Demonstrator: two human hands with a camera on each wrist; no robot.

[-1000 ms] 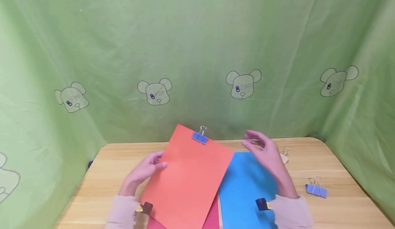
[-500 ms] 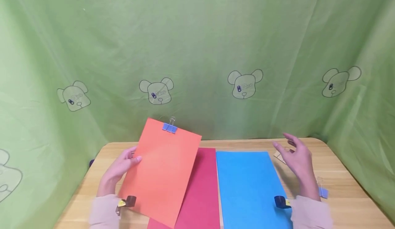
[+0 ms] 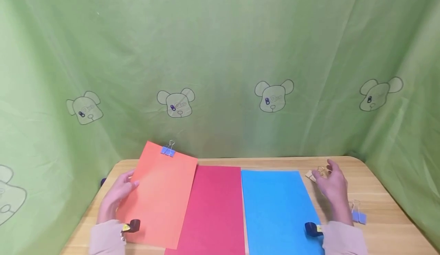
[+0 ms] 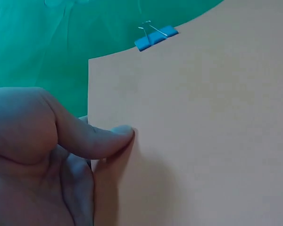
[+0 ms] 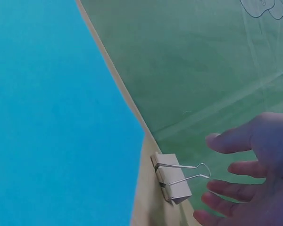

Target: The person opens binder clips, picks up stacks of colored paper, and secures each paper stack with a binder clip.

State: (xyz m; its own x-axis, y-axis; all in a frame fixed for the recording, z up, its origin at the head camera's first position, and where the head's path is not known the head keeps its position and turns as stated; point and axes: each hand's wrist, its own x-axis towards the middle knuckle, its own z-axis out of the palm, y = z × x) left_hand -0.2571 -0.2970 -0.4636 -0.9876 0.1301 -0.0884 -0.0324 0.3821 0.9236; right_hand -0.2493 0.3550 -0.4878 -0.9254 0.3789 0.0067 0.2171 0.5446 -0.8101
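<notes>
At the left of the table, the left hand (image 3: 120,190) pinches the left edge of an orange paper sheet (image 3: 161,197), thumb in front and fingers behind. A blue binder clip (image 3: 168,150) sits on the sheet's top edge, its wire handles up; the left wrist view shows this clip (image 4: 156,38) too. The right hand (image 3: 333,184) holds nothing. Its thumb and fingers are spread apart beside a cream binder clip (image 5: 172,176) lying on the table past the blue paper's corner. Whether a finger touches that clip cannot be told from the head view.
Magenta paper (image 3: 216,205) lies mid-table, partly under the orange sheet. Blue paper (image 3: 276,205) lies to its right. Another blue binder clip (image 3: 359,217) rests near the right wrist. A green curtain (image 3: 220,56) with bear-head drawings surrounds the wooden table (image 3: 388,224).
The left hand has carried the orange sheet with its clip leftward, uncovering more magenta paper. The right hand has moved right, off the blue paper, and lowered toward the cream binder clip.
</notes>
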